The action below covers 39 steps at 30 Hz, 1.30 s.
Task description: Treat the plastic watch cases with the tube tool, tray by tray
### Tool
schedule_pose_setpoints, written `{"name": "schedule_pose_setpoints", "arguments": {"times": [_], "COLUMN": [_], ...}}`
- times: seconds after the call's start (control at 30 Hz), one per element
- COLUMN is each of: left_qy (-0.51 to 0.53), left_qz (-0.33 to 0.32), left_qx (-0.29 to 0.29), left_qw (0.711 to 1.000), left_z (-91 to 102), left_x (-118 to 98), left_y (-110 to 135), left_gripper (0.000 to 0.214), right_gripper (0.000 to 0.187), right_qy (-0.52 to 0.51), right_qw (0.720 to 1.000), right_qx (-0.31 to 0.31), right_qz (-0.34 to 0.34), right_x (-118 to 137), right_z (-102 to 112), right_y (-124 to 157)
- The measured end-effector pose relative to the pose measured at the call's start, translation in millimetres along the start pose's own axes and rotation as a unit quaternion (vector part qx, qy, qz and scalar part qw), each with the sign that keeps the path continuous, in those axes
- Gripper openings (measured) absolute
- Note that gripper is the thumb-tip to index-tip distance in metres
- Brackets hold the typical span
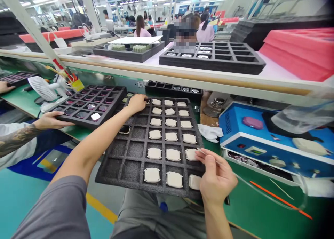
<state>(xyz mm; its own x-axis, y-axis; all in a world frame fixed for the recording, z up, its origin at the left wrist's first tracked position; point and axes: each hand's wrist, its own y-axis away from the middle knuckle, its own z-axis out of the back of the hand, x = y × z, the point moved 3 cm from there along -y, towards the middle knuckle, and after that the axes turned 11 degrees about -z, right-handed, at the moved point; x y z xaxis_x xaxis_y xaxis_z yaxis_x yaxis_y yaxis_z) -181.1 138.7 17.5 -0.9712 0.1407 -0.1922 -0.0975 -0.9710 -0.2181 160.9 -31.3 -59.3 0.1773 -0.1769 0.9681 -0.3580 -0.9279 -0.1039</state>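
A black foam tray (139,154) with square compartments extends over my lap. Pale, squarish cases (172,154) sit in its right-hand columns, and one dark-faced watch case (125,129) lies further left. Over the tray's far edge is my left hand (137,104), its fingers curled down beside a small piece; what they hold is hidden. My right hand (217,178) pinches a thin, pale pen-like tool (206,152) at the tray's right edge. Its tip is by one pale case. A clear tube (257,189) trails from behind this hand toward the blue machine (261,141).
On the left, a co-worker's hand (50,120) holds another foam tray (90,123). A small white fan (43,87) stands behind it. An orange stick (280,199) lies on the green bench. A shelf (146,66) bearing more trays crosses ahead.
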Motion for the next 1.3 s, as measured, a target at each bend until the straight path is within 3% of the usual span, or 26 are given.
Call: {"name": "schedule_pose_setpoints", "arguments": {"times": [0.17, 0.33, 0.47, 0.57, 0.63, 0.7, 0.77, 0.8, 0.93, 1.13, 1.3], "left_qy": [-0.032, 0.0, 0.09, 0.197, 0.308, 0.455, 0.553, 0.571, 0.609, 0.667, 0.705], "left_qz": [0.002, 0.005, -0.036, -0.115, -0.152, -0.14, -0.099, -0.083, -0.048, 0.002, 0.001], "left_qx": [0.054, 0.022, -0.026, 0.006, 0.04, 0.067, 0.095, 0.107, 0.113, 0.043, 0.077], "left_qw": [0.998, 1.0, 0.995, 0.974, 0.938, 0.877, 0.822, 0.81, 0.784, 0.744, 0.705], "left_z": [9.1, 20.5, 20.5, -0.5, -17.0, -30.5, -40.2, -43.1, -43.9, -37.9, -40.2], "left_x": [4, -20, -77, -137, -167, -183, -186, -186, -185, -187, -190], "left_y": [-10, 5, 35, 63, 82, 95, 100, 100, 97, 97, 97], "left_gripper": [0.035, 0.027, 0.03, 0.032, 0.033, 0.037, 0.042, 0.044, 0.048, 0.045, 0.051], "right_gripper": [0.03, 0.029, 0.029, 0.028, 0.026, 0.023, 0.019, 0.018, 0.017, 0.016, 0.017], "right_qy": [0.012, -0.009, -0.006, -0.004, -0.005, -0.013, -0.016, -0.016, 0.004, -0.006, -0.014], "right_qw": [1.0, 1.0, 1.0, 1.0, 1.0, 0.999, 0.998, 0.997, 0.996, 0.997, 0.997], "right_qx": [-0.005, -0.006, -0.014, -0.012, -0.011, -0.019, -0.025, -0.026, -0.004, 0.013, 0.023], "right_qz": [-0.002, -0.001, 0.008, 0.012, 0.019, 0.034, 0.059, 0.07, 0.091, 0.078, 0.078], "right_x": [0, 1, 1, 1, 1, 0, 0, 0, 1, 3, 4], "right_z": [0, -1, -1, -1, -2, -3, -3, -3, -3, -5, -6], "right_y": [1, 2, 2, 2, 0, -3, -6, -8, -11, -10, -10]}}
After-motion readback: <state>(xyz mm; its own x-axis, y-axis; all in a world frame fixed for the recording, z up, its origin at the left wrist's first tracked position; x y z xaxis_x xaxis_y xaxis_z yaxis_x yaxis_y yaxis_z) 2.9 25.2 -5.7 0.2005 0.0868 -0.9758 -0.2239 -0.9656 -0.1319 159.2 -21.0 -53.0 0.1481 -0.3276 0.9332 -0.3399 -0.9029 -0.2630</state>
